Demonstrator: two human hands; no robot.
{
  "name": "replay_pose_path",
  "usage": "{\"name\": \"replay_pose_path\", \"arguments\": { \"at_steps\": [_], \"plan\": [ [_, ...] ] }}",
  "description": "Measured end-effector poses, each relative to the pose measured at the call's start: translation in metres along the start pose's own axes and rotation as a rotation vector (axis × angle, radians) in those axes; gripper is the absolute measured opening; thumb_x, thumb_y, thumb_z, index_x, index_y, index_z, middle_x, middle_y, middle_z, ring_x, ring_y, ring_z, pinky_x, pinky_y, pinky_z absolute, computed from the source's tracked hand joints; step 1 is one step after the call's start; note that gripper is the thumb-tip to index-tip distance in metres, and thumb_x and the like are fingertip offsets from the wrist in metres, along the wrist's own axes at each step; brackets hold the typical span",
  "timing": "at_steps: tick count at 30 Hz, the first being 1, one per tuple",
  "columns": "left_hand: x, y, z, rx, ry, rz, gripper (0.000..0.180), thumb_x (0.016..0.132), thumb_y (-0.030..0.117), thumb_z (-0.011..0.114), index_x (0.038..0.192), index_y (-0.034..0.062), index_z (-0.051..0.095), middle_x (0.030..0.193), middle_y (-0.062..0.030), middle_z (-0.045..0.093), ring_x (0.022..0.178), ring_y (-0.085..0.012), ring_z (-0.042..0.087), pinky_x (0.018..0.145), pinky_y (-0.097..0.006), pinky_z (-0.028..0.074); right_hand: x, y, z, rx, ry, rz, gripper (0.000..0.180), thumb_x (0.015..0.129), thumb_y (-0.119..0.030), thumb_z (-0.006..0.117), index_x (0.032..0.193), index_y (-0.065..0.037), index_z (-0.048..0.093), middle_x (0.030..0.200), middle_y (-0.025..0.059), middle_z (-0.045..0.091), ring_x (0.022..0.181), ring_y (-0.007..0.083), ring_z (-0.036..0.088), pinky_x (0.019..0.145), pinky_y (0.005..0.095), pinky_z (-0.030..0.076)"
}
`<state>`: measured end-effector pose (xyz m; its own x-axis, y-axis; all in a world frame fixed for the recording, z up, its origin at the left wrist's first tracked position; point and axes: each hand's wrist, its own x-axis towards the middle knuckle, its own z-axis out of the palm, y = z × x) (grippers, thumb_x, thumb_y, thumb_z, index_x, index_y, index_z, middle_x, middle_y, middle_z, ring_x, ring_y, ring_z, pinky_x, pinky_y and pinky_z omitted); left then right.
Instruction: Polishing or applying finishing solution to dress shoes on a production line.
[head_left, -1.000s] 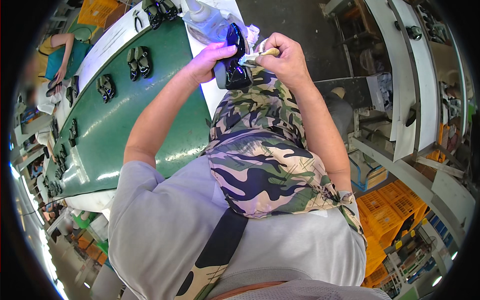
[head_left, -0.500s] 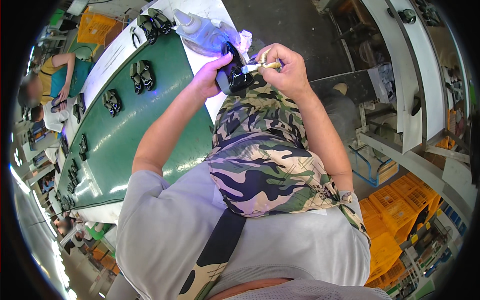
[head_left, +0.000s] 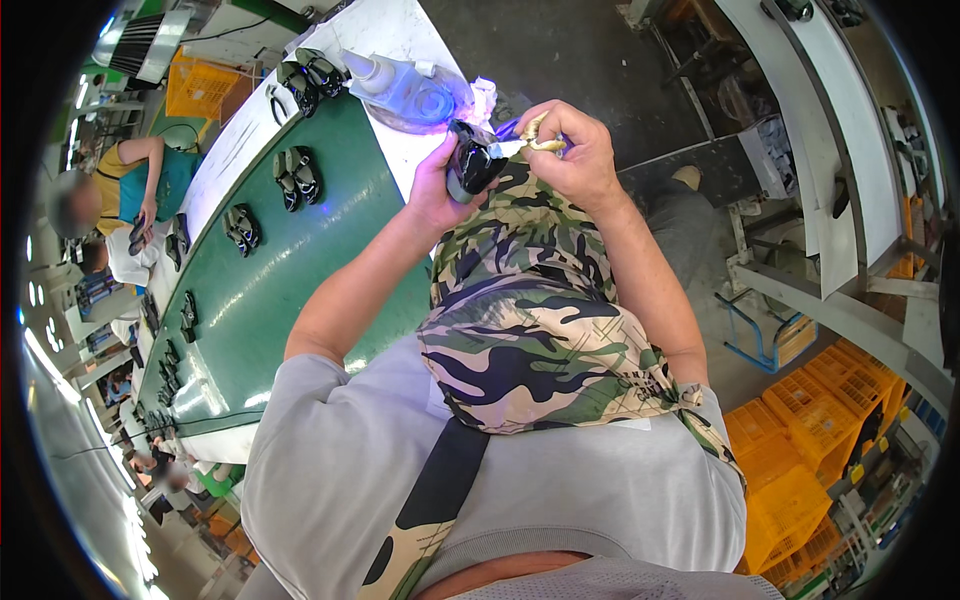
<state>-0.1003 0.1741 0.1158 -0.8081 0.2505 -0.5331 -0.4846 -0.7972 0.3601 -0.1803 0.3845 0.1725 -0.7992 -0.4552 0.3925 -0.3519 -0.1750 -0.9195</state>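
My left hand [head_left: 436, 190] is closed round a glossy black shoe [head_left: 474, 158], held up over my lap by the table's edge. My right hand [head_left: 577, 158] pinches a small tool with a pale, whitish tip [head_left: 509, 149]. That tip meets the side of the shoe, and a yellowish piece shows between the fingers. The exact kind of tool cannot be made out. Just beyond the shoe, a translucent squeeze bottle [head_left: 390, 82] with a cone nozzle lies beside crumpled white tissue [head_left: 483, 97]. Purple-blue light falls around it.
A green conveyor belt [head_left: 290, 290] with several dark shoes runs along my left. Pliers [head_left: 276, 104] lie on its white border. Across it sits a person in a yellow top [head_left: 135, 170]. Orange crates [head_left: 790, 490] are stacked at lower right, near a metal frame [head_left: 840, 300].
The shoe has been turned in my left hand and now shows a narrower, more upright side. My right hand keeps the tool against it. The view has swung slightly, shifting the belt to the right.
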Motion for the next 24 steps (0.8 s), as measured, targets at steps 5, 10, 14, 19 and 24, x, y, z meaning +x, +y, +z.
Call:
{"name": "replay_pose_path", "arguments": {
  "at_steps": [5,10,14,19,24],
  "plan": [
    [0.006,-0.013,0.008,-0.191,-0.019,0.005,0.053,0.096,0.052,0.047,0.114,0.0042,0.061,0.096,-0.0177,0.069,0.073,-0.0293,0.068,0.05,-0.03,0.053,-0.002,0.002,-0.007,0.014,0.047,-0.037,0.017,0.068,0.003,0.064,0.074,-0.003,0.049,0.09,0.0114,0.067,0.081,0.017,0.063,0.072,0.0284,0.049],
    [0.017,-0.021,0.016,-0.296,-0.096,0.002,0.055,0.095,0.051,0.048,0.117,0.003,0.061,0.102,-0.0192,0.068,0.075,-0.0279,0.068,0.052,-0.03,0.053,0.001,0.001,-0.014,0.048,0.09,-0.045,0.016,0.07,0.004,0.063,0.074,-0.003,0.049,0.09,0.0115,0.067,0.081,0.0158,0.063,0.072,0.0278,0.049],
    [0.03,-0.022,0.027,-0.332,-0.124,0.003,0.055,0.094,0.051,0.048,0.119,0.0035,0.061,0.105,-0.0188,0.068,0.076,-0.0263,0.069,0.052,-0.028,0.052,0.002,0.007,-0.028,0.079,0.145,-0.023,0.016,0.071,0.005,0.064,0.073,-0.004,0.05,0.089,0.0107,0.067,0.08,0.0144,0.063,0.071,0.0272,0.049],
    [0.045,-0.018,0.061,-0.213,-0.144,-0.013,0.06,0.092,0.054,0.048,0.123,0.0035,0.058,0.103,-0.0161,0.067,0.076,-0.0235,0.068,0.051,-0.028,0.049,-0.005,0.028,-0.062,0.052,0.304,0.002,0.018,0.073,0.007,0.065,0.074,-0.004,0.05,0.093,0.0102,0.065,0.084,0.012,0.059,0.076,0.025,0.047],
    [0.059,0.001,0.101,-0.018,-0.136,-0.006,0.071,0.092,0.06,0.047,0.135,0.0032,0.051,0.11,-0.0148,0.066,0.077,-0.0259,0.067,0.055,-0.033,0.052,-0.032,0.079,-0.095,-0.008,0.579,0.092,0.018,0.073,-0.006,0.074,0.082,-0.001,0.059,0.089,0.008,0.068,0.08,0.0126,0.061,0.075,0.0279,0.05]
  ]
}}
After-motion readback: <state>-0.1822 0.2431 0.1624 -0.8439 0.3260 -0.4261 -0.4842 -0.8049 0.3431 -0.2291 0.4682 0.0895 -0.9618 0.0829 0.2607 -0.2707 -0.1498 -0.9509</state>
